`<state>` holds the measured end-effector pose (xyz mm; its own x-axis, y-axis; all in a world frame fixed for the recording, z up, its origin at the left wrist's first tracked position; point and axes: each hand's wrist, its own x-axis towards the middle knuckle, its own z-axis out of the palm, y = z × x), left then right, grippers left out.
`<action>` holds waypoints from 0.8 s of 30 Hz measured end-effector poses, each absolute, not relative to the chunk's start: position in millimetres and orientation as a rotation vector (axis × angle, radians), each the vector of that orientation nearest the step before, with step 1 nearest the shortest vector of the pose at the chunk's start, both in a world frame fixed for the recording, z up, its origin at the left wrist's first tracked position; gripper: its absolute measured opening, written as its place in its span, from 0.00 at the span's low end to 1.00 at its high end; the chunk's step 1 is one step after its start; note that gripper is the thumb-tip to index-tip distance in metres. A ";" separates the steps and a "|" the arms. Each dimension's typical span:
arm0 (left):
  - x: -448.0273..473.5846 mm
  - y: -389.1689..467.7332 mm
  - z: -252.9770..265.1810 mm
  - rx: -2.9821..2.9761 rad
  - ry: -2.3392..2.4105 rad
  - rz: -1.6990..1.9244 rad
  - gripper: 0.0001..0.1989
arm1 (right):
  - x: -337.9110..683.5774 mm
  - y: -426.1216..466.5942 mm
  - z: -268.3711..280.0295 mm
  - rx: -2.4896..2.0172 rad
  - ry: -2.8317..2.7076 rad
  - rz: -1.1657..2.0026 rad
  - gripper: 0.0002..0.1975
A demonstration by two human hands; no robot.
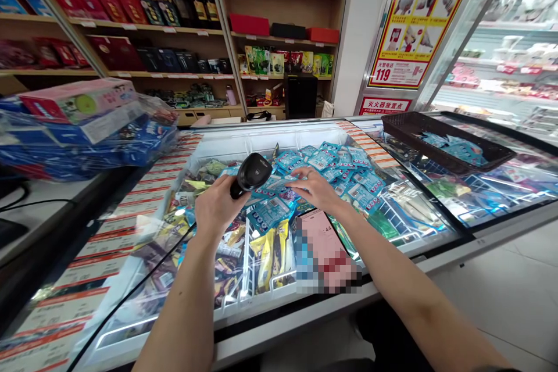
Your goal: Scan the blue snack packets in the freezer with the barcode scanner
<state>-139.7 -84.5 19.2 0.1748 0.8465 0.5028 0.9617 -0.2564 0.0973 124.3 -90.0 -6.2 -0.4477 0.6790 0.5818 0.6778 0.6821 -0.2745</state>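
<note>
Far L: blue boxes (65, 154) in plastic, pink box (82, 99) on top. L hand (215, 206) wrapped round handle of blk scanner (253, 172), held above freezer (279, 328); cable (143, 276) runs down-L. Ctr: blue packets (322, 160) in loose pile, mostly R of scanner. R hand (320, 190) over pile, fingers extended; can't tell if pinching a packet. Phone (320, 229) nr front edge, beside R forearm. Far R: dk basket (418, 142) w/ more blue packets.
</note>
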 end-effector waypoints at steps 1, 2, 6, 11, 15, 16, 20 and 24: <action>-139.5 -84.4 19.0 -2.214 -1.736 -0.687 0.17 | 127.9 -89.4 -6.3 -1.057 -2.165 -0.035 0.12; -139.3 -84.3 18.7 -2.221 -1.730 -0.685 0.17 | 131.3 -88.8 -6.5 -1.084 -2.123 -0.060 0.12; -138.5 -82.9 16.8 -2.234 -1.715 -0.674 0.17 | 142.3 -88.2 -8.9 -1.197 -2.011 -0.003 0.13; -137.6 -81.0 14.8 -2.238 -1.691 -0.675 0.17 | 146.1 -89.5 -13.9 -1.204 -1.841 0.305 0.14; -134.8 -82.2 15.6 -2.251 -1.667 -0.681 0.18 | 145.7 -86.8 -17.2 -1.200 -1.642 0.521 0.16; -134.0 -82.7 15.9 -2.258 -1.663 -0.671 0.18 | 145.9 -85.7 -18.0 -1.195 -1.601 0.564 0.17; -132.3 -83.7 15.9 -2.298 -1.630 -0.600 0.19 | 149.4 -81.7 -20.7 -1.152 -1.511 0.633 0.15; -131.7 -83.5 15.0 -2.372 -1.539 -0.557 0.18 | 154.4 -78.5 -23.0 -1.212 -1.459 0.466 0.19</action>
